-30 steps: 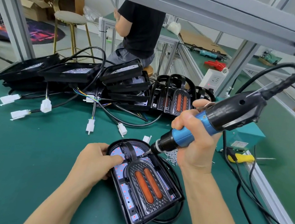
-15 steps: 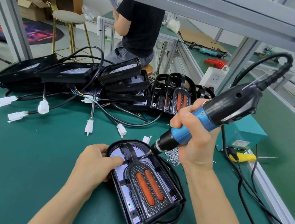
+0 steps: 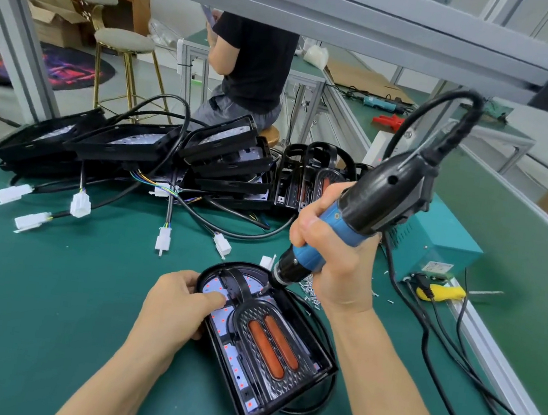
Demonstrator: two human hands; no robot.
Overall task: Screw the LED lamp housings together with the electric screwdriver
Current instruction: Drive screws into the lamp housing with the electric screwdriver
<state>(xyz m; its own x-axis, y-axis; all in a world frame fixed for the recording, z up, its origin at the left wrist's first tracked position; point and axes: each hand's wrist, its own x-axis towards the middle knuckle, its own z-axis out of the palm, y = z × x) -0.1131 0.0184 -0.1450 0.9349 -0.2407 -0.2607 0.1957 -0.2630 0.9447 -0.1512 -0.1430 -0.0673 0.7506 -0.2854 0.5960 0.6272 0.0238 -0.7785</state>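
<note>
The right hand (image 3: 340, 250) has tilted the electric screwdriver (image 3: 364, 218) more upright.

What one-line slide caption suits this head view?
Right hand drives electric screwdriver into lamp housing steadied by left hand.

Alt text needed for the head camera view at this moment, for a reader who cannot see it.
A right hand grips an electric screwdriver, its tip down at the rounded end of a black LED lamp housing that the left hand steadies on a green table. More housings with white connectors are piled behind.
</note>
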